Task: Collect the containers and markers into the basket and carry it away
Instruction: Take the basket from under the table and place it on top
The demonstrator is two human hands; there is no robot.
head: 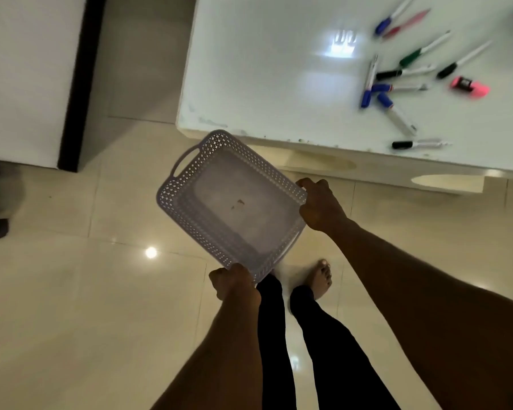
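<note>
Glossy tiled floor, white worktop upper right. Lavender basket held in the air over the floor, just short of the worktop corner, nothing inside. Left hand clamped on its near corner, right hand clamped on its right rim. Markers lie scattered on the worktop, pink highlighter beside them.

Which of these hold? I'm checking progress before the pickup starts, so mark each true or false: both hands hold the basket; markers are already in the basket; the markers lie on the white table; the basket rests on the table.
1. Both hands hold the basket: true, left hand and right hand grip its rim.
2. Markers are already in it: false, it holds none.
3. The markers lie on the white table: true.
4. The basket rests on the table: false, it is held over the floor.
</note>
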